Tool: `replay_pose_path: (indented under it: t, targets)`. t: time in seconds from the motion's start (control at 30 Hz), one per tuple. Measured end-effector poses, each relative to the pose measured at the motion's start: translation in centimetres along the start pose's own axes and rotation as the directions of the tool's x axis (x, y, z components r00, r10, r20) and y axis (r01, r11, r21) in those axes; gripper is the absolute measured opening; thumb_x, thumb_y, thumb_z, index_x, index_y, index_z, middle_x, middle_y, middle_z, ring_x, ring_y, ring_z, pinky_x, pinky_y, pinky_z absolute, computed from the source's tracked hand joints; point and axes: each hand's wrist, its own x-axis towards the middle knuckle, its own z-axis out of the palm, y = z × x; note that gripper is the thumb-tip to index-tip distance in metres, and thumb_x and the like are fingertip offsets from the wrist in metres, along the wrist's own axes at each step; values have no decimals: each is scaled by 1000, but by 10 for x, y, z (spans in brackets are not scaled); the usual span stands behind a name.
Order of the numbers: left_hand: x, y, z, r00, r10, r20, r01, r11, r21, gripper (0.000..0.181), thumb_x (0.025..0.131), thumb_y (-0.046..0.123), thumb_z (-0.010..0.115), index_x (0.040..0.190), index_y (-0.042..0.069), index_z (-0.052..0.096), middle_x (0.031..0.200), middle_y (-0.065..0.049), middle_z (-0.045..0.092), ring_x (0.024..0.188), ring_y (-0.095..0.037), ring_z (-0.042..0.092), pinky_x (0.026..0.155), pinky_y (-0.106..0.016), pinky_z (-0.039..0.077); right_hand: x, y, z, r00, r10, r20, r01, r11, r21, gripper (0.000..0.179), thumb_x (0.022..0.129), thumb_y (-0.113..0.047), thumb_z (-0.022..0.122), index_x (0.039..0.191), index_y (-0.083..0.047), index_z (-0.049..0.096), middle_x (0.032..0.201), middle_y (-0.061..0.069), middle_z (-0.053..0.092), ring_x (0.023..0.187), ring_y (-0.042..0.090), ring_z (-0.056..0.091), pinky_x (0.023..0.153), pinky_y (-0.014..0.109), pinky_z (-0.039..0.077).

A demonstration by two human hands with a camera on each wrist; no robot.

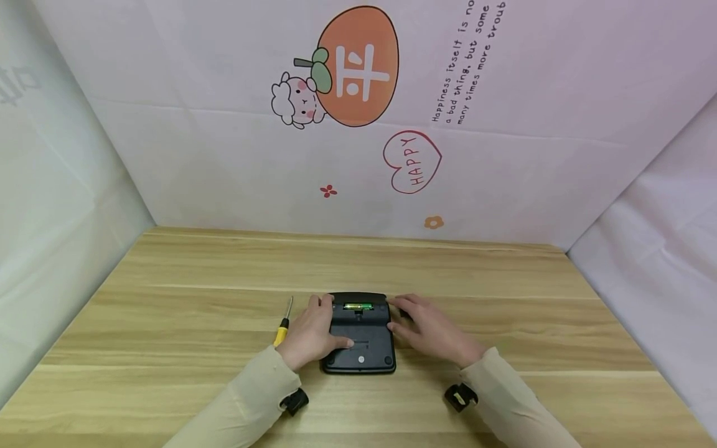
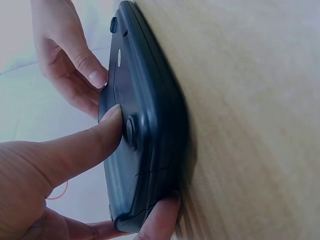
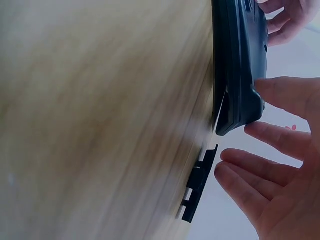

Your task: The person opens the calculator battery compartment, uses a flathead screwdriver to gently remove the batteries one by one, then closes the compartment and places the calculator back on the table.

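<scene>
A black calculator point(image 1: 370, 335) lies face down on the wooden table, its battery compartment uncovered at the far end. One green and yellow battery point(image 1: 358, 307) sits in that compartment. My left hand point(image 1: 312, 331) grips the calculator's left side, the thumb pressed on its back and the other fingers along the edge. On the opposite side, the thumb and forefinger of my right hand point(image 1: 431, 333) touch the edge with extended fingers. A small black battery cover point(image 3: 197, 182) lies on the table beside the calculator, close to the right hand's other fingers.
A screwdriver point(image 1: 282, 333) with a yellow and black handle lies left of the calculator, close to the left hand. White printed cloth point(image 1: 235, 174) stands behind the table point(image 1: 476, 280), and plain white cloth flanks both sides.
</scene>
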Motion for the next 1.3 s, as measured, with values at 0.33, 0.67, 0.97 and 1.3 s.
replay_pose_path:
  t: [0.33,0.67,0.97,1.3]
  targets:
    - [0,0,0,1000,11,-5,-11,1000,10,89,73,30,84,140,-6,38,126,-26,46,82,-26,55,68,-40,48,3,-8,3,999,30,25,-31,999,38,56,91,-29,67,137,-3,50,132,15,55,117,28,57,96,44,47]
    - [0,0,0,1000,6,-6,-6,1000,20,89,73,31,84,140,-5,38,128,-26,45,87,-30,56,73,-43,49,6,-13,3,999,22,44,-25,997,67,61,88,-32,69,138,-3,48,129,16,56,108,26,61,90,43,50]
    - [1,-1,0,1000,4,-5,-4,1000,22,88,73,31,84,140,-4,38,128,-26,45,88,-30,56,74,-43,49,8,-15,4,997,31,70,-43,985,168,62,87,-25,71,139,-2,46,128,19,54,104,26,65,82,33,54]
    - [1,-1,0,1000,3,-8,-2,1000,24,88,73,31,84,140,-4,39,127,-26,46,89,-30,56,74,-43,49,8,-20,4,993,77,85,-88,986,141,68,83,-31,76,139,-6,47,134,17,50,104,25,65,83,34,54]
